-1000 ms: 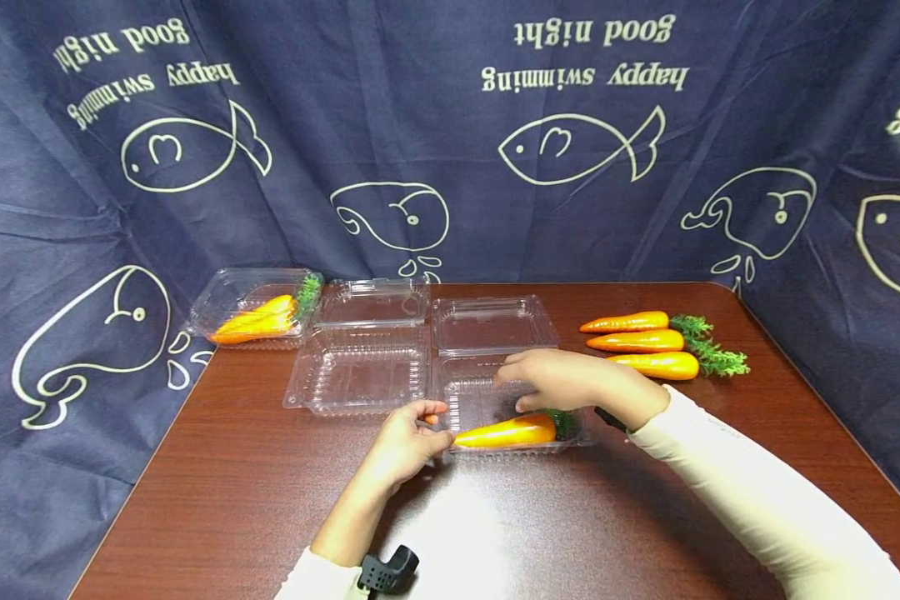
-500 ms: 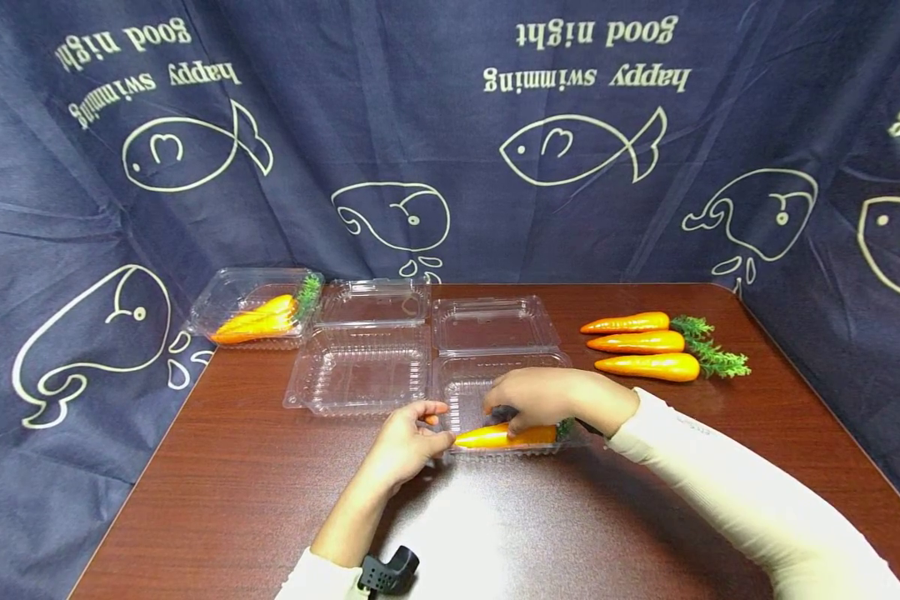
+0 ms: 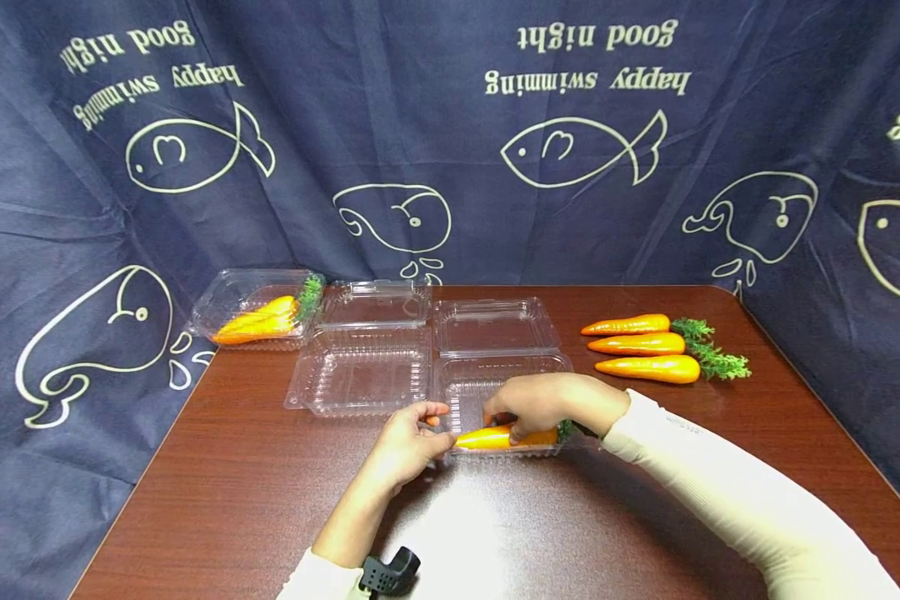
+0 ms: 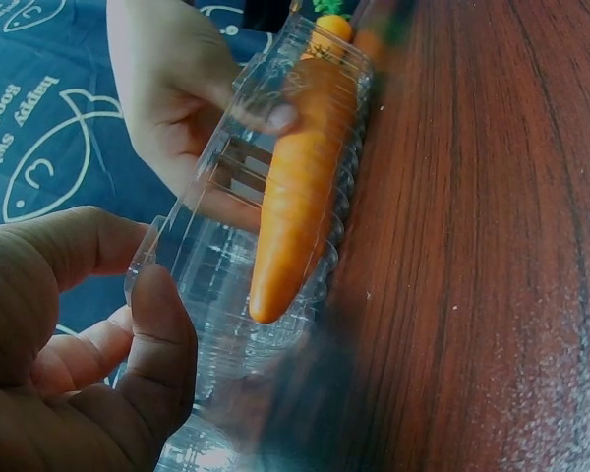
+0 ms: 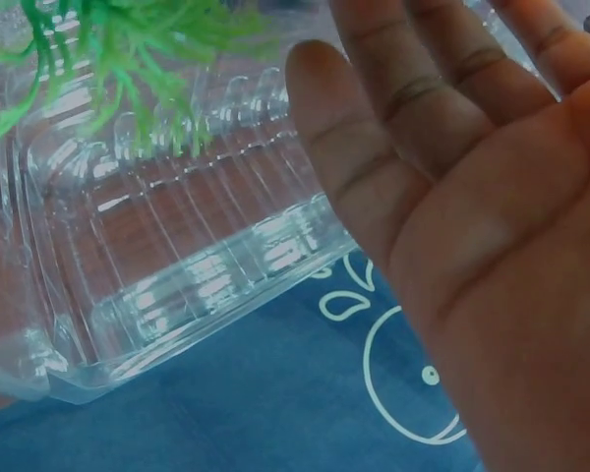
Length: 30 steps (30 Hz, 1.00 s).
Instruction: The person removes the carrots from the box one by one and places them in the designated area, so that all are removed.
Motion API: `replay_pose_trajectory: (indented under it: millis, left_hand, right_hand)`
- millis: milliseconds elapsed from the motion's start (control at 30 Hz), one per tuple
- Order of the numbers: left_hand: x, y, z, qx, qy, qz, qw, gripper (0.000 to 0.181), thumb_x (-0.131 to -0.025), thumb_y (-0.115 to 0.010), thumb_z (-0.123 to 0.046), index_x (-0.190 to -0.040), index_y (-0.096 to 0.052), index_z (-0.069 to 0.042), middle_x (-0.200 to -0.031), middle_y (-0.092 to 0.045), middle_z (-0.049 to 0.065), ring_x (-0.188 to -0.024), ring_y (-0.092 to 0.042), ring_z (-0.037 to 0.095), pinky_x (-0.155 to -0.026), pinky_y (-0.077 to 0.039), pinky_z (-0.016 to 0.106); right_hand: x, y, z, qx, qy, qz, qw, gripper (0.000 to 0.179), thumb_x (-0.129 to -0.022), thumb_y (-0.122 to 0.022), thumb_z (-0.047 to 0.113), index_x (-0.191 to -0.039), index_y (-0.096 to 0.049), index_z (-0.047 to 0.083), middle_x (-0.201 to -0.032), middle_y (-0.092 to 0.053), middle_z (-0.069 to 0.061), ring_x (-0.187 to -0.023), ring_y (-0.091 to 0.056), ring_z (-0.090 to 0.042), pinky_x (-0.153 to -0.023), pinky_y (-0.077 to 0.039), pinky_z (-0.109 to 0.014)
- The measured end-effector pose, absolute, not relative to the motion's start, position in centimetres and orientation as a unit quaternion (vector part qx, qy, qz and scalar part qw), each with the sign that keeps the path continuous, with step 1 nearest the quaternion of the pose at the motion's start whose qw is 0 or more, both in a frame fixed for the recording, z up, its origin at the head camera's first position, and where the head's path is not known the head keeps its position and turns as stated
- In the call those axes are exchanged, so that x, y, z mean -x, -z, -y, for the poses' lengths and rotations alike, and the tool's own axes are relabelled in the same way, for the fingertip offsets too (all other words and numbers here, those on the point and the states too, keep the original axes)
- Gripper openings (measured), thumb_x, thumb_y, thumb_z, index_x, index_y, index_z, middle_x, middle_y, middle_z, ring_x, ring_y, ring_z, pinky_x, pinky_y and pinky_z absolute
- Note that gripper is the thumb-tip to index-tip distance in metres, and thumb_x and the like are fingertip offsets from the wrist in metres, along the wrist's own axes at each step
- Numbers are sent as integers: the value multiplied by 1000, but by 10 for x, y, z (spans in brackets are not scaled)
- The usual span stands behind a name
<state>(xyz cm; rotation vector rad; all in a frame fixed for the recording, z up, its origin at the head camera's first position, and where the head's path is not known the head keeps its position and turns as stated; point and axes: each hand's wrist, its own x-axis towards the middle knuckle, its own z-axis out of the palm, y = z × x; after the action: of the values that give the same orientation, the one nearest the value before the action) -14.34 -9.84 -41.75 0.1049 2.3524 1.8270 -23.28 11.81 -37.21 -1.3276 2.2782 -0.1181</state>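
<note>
A clear plastic clamshell box (image 3: 468, 400) lies with its lid folded back on the table. An orange toy carrot (image 3: 487, 438) with green leafy top (image 5: 128, 59) lies along its near side. At the box's near left corner, my left hand (image 3: 408, 446) pinches the rim between thumb (image 4: 162, 334) and forefinger. My right hand (image 3: 540, 404) reaches down into the box over the carrot, thumb on its near side and fingers on its far side. Part of the carrot's thick end is hidden by that hand.
Left of this box stands another opened clamshell box (image 3: 363, 375). A closed-looking box (image 3: 210, 304) holding carrots (image 3: 258, 321) sits at the back left. Three carrots (image 3: 637, 344) lie at the right. A dark blue printed curtain (image 3: 450, 125) hangs behind the table (image 3: 270, 500).
My right hand has come down and slightly left from above the box onto the carrot. The left hand keeps its place at the box's rim.
</note>
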Motion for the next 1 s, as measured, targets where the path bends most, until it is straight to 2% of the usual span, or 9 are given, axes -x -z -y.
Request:
replay_pose_trajectory:
  millis: [267, 700, 1000]
  left_hand:
    - [144, 417, 97, -34, -611, -787, 80, 45, -81, -72, 1, -123, -59, 10, -107, -52, 20, -68, -60, 12, -60, -56, 33]
    - [143, 415, 97, -32, -606, -791, 79, 48, -78, -73, 1, -123, -60, 9, -106, -52, 18, -67, -59, 12, -51, -53, 31]
    - [144, 416, 98, -35, -603, -793, 79, 46, -81, -74, -1, -123, -60, 9, -104, -52, 15, -68, -58, 12, -51, -53, 28]
  right_hand:
    - [231, 372, -118, 480, 38, -839, 255, 21, -79, -77, 5, -90, -65, 17, -73, -50, 11, -68, -47, -6, -63, -42, -24]
    - [233, 360, -121, 474, 48, -845, 244, 23, -81, -76, 7, -98, -64, 17, -79, -56, 8, -72, -52, -9, -69, -46, -28]
    - [235, 349, -128, 494, 80, -838, 217, 24, -81, -74, 3, -101, -65, 15, -81, -58, 6, -74, -51, -11, -70, -45, -28]
